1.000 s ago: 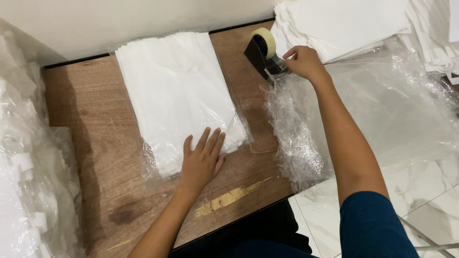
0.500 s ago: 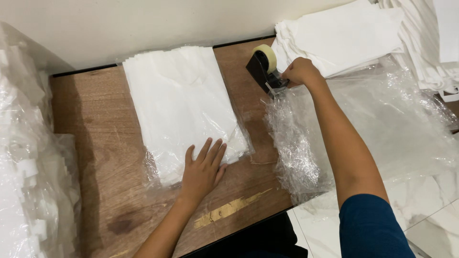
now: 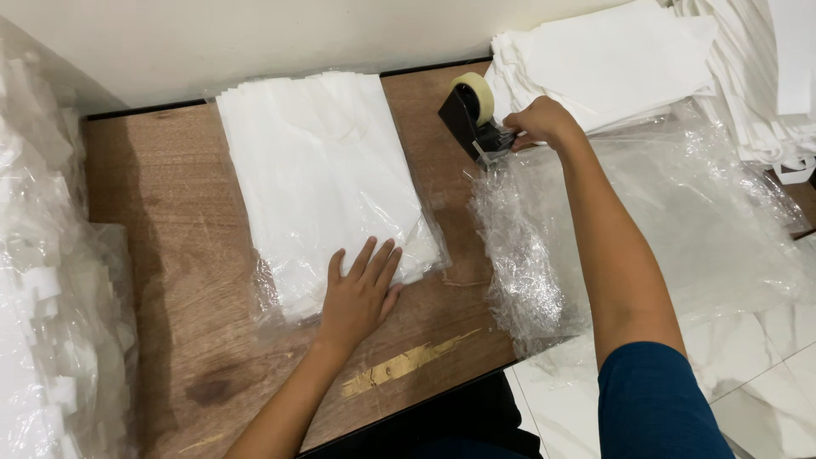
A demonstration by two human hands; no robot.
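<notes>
A stack of white folded cloth in a clear plastic bag (image 3: pixel 319 174) lies on the brown wooden table (image 3: pixel 170 246). My left hand (image 3: pixel 361 293) rests flat on the bag's near end, fingers spread, pressing it down. My right hand (image 3: pixel 544 123) reaches to the black tape dispenser (image 3: pixel 467 115) with its roll of pale tape at the table's far right corner; the fingers pinch at its front edge, where the tape end comes off. Whether tape is between the fingers is hidden.
Crumpled clear plastic bags (image 3: pixel 527 263) hang off the table's right edge over white tiled floor (image 3: pixel 765 399). More stacks of white cloth (image 3: pixel 612 59) lie at the far right. A heap of bagged white pieces (image 3: pixel 51 297) fills the left side. A wall runs along the back.
My right hand stays at the tape dispenser, shifting slightly along its front. My left hand keeps pressing the bagged cloth. The camera view has drifted a little.
</notes>
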